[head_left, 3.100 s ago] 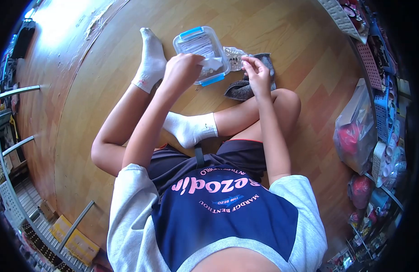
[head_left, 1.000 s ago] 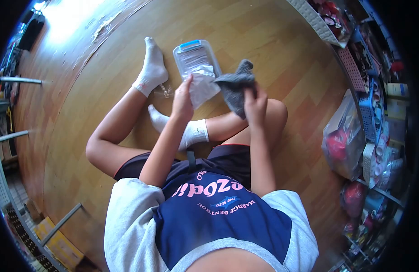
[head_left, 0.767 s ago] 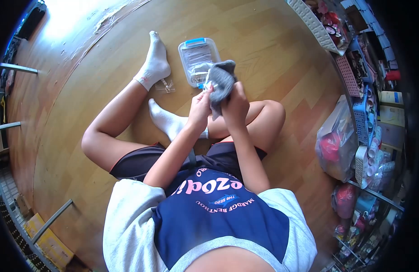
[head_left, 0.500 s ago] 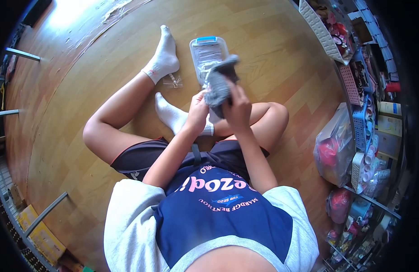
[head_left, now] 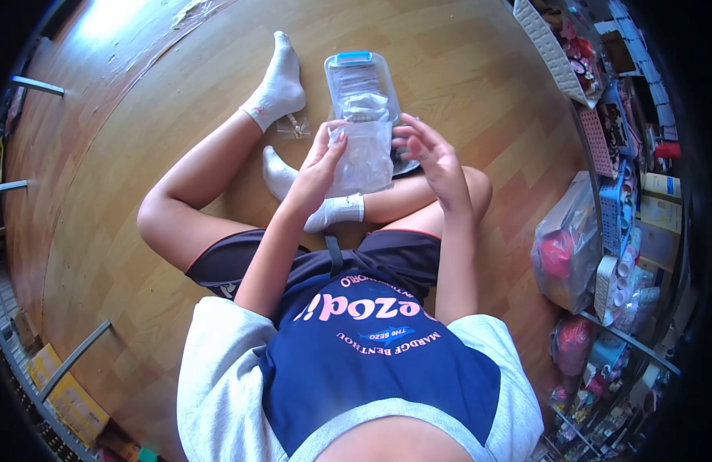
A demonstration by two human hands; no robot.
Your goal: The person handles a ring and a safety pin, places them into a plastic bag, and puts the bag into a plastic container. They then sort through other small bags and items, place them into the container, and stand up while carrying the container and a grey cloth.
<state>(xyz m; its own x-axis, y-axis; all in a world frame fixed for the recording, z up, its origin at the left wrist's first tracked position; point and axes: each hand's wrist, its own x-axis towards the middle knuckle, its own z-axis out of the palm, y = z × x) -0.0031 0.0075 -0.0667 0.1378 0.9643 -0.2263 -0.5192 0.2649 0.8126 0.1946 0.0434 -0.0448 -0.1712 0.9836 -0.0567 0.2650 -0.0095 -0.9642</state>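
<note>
Along the right side, a white basket (head_left: 550, 54), a pink basket (head_left: 595, 138) and a blue basket (head_left: 613, 212) stand at the edge of the wooden floor (head_left: 194, 100), with a see-through bag (head_left: 569, 254) holding something pink just beside them. A yellow box (head_left: 67, 389) lies at the lower left. The person's left foot (head_left: 275, 88), in a white sock, is near a small clear packet (head_left: 296, 131), and the right foot lies under the near end of the work.

The left hand (head_left: 317, 165) reaches forward, pinching the upper left edge of a clear plastic piece (head_left: 364, 162); whether it is a bag or a lid, I cannot tell. The right hand (head_left: 437, 162) is raised beside it, fingers spread. A dark cloth (head_left: 406, 164) shows partly behind that hand.

The plastic piece covers the near end of a clear box (head_left: 396, 96) with a blue clip (head_left: 354, 57). Inside are stacked pale packets (head_left: 354, 81) and crumpled shiny plastic (head_left: 365, 105).
</note>
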